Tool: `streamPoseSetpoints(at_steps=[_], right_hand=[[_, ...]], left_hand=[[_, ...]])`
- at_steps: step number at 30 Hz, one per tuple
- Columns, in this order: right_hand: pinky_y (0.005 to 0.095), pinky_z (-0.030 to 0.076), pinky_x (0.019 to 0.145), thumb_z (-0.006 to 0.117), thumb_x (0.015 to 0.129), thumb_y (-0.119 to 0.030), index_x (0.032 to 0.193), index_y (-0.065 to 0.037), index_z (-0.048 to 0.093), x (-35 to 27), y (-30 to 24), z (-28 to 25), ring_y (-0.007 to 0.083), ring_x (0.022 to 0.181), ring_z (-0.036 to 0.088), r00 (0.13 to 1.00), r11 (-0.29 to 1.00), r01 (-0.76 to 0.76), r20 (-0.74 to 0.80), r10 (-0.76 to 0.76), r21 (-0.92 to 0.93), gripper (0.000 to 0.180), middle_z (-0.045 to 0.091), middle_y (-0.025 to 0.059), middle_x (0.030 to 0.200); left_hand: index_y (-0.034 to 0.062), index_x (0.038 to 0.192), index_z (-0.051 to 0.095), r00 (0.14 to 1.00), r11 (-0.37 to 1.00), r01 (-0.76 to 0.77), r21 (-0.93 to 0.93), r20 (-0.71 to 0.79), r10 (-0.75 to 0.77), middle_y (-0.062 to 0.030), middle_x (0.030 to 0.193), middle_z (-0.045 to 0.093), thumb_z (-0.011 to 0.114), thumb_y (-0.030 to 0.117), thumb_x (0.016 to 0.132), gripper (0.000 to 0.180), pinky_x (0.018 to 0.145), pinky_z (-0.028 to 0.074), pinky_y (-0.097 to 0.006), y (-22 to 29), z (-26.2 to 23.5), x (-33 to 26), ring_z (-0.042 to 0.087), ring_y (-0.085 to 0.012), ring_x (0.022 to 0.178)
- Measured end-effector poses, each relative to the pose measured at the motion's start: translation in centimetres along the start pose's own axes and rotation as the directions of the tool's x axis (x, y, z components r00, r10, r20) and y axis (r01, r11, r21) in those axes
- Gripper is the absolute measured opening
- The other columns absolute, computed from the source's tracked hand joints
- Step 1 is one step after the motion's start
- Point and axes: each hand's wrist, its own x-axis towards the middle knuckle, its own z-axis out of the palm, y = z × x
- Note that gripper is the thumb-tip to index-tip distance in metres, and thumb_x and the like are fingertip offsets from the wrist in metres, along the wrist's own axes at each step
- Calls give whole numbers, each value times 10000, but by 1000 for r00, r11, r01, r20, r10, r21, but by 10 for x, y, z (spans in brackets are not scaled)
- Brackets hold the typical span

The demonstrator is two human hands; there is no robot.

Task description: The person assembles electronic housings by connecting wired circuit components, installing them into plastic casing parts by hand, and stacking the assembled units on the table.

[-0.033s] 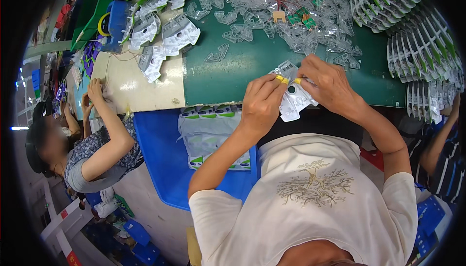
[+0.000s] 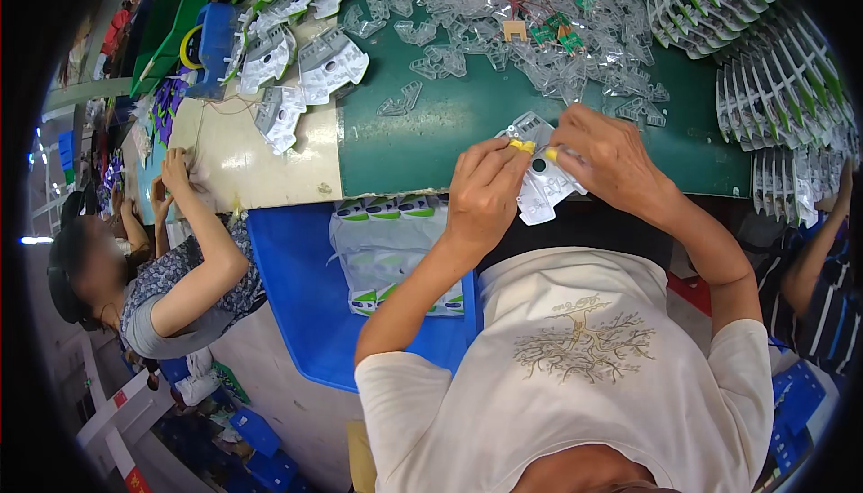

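Observation:
A white plastic shell (image 2: 538, 203) with a dark round spot is held over the green table's near edge. My left hand (image 2: 485, 189) pinches its left side, thumb on top, and yellow wraps cover the fingertips there. Over the shell's right side is my right hand (image 2: 616, 159), its fingers bent and drawn together, with a yellow wrap on the thumb tip. Whatever those right fingers hold is too small or hidden to make out. Beyond the hands lies a heap of clear plastic pieces (image 2: 562, 71), and a few stray ones sit to its left.
Green circuit boards (image 2: 571, 41) with red wires lie on the heap. Stacked white-and-green shells (image 2: 787, 88) stand at the right, and more white shells (image 2: 333, 63) lie at the left. A blue bin (image 2: 297, 313) with bagged parts is below the table. Another person (image 2: 180, 268) works at the left.
My right fingers have shifted very slightly over the shell. My left hand keeps its grip, and the things on the table lie as before.

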Motion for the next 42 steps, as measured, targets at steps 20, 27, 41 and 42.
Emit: streamPoseSetpoints(at_steps=[20,27,41,42], right_hand=[[324,573,720,653,735,128,1013,7,710,-26,-24,-17,270,833,699,989,945,122,-116,-91,304,308,692,156,960],[328,557,609,721,704,62,952,-2,690,-39,-25,27,250,753,690,952,984,170,-266,-150,53,258,670,119,935],[317,484,555,619,840,-13,1020,-36,549,-100,2,0,185,603,629,863,829,-171,-324,387,533,195,617,97,715],[282,468,554,621,830,9,1015,-34,556,-121,1,-18,117,605,596,821,816,-230,-344,455,529,201,607,52,714]], left_hand=[[62,1449,409,982,961,122,-249,170,-81,-59,1087,696,595,-89,809,683,835,404,-399,-5,-7,11,562,-284,950],[51,1471,396,980,949,140,-282,174,-93,-45,1093,703,602,-97,812,706,900,412,-393,-8,-6,12,540,-263,918],[10,1405,468,970,925,184,-333,216,-115,-171,1079,675,586,-69,895,530,867,495,-371,20,-29,27,619,-302,967],[9,1395,478,975,927,160,-338,200,-95,-165,1081,676,596,-66,896,518,860,500,-360,24,-35,32,632,-282,951]])
